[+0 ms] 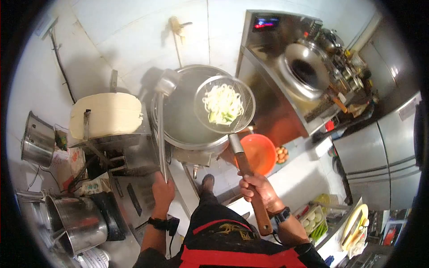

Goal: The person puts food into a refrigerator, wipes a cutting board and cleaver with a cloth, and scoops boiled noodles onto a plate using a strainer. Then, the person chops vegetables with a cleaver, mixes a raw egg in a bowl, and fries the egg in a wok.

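Note:
My right hand (259, 192) is wrapped round the wooden handle of a wire-mesh strainer (248, 106). In the strainer lie white noodles (222, 100) with some pale green pieces at their lower edge. It is held over the right side of a large metal pot (201, 145) full of cloudy liquid. A long-handled metal ladle (161, 129) is gripped in my left hand (163, 193), its bowl raised by the pot's upper left rim. Whether the ladle's bowl contains anything cannot be seen.
An orange-red basin (262, 156) stands right of the pot, beside several eggs (282, 155). A wok (306, 69) sits on the steel stove at upper right. Left are a big block of dough (107, 115) and a steel pot (76, 223). Vegetables (318, 230) lie at lower right.

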A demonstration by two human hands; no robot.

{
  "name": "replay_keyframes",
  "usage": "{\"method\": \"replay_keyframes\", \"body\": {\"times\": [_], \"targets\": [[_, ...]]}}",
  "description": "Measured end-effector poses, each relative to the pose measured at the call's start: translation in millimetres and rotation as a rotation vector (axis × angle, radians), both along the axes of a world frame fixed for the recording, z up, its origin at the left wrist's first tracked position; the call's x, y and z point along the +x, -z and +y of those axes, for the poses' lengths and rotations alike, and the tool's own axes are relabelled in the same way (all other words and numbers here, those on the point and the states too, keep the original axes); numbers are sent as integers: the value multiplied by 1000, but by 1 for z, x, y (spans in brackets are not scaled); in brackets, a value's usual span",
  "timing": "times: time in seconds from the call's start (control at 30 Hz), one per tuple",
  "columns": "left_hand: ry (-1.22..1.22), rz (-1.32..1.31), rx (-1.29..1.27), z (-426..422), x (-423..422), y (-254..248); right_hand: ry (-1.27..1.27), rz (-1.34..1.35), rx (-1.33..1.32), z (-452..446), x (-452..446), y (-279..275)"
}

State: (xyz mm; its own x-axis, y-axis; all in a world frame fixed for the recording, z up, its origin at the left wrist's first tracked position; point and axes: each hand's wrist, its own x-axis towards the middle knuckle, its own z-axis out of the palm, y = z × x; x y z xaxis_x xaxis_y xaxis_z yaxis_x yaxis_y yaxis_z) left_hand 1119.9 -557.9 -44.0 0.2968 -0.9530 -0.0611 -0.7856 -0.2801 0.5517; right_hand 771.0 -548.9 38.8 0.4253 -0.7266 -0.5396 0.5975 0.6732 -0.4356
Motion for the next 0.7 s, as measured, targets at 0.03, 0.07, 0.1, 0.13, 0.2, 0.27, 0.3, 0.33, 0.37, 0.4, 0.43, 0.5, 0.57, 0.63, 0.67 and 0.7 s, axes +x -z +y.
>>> {"method": "replay_keyframes", "body": {"times": [0.03,0.07,0.1,0.13,0.2,0.27,0.3,0.33,0.37,0.4,0.43,0.5,0.57,0.63,0.67,0.7], "targets": [[-10,-54,-11,4,-1,7,27,-25,-10,16,-12,0],[6,-57,4,3,-8,-6,56,-47,-21,31,-23,1],[-38,245,97,0,-12,-20,78,-72,-77,48,-33,8],[-85,541,210,-1,-19,-35,83,-34,-68,63,-40,9],[-46,846,215,15,-26,-44,144,39,23,88,-44,21],[2,1238,301,19,-34,-46,195,59,56,97,-43,37],[26,1224,372,25,-38,-45,216,191,117,97,-43,56],[37,1216,392,30,-44,-47,232,322,180,98,-44,76],[75,1183,461,34,-53,-48,280,323,231,97,-47,98],[112,1150,526,34,-61,-45,294,319,234,94,-55,133],[143,1145,620,34,-64,-37,264,340,265,92,-64,176],[193,1066,702,33,-82,-21,250,350,298,82,-77,253],[247,932,819,29,-105,-8,414,231,399,64,-78,312],[274,893,868,30,-118,19,468,294,485,40,-77,352],[267,874,912,34,-121,32,433,358,546,30,-78,374],[289,847,933,38,-122,44,463,337,560,26,-81,400]]}}
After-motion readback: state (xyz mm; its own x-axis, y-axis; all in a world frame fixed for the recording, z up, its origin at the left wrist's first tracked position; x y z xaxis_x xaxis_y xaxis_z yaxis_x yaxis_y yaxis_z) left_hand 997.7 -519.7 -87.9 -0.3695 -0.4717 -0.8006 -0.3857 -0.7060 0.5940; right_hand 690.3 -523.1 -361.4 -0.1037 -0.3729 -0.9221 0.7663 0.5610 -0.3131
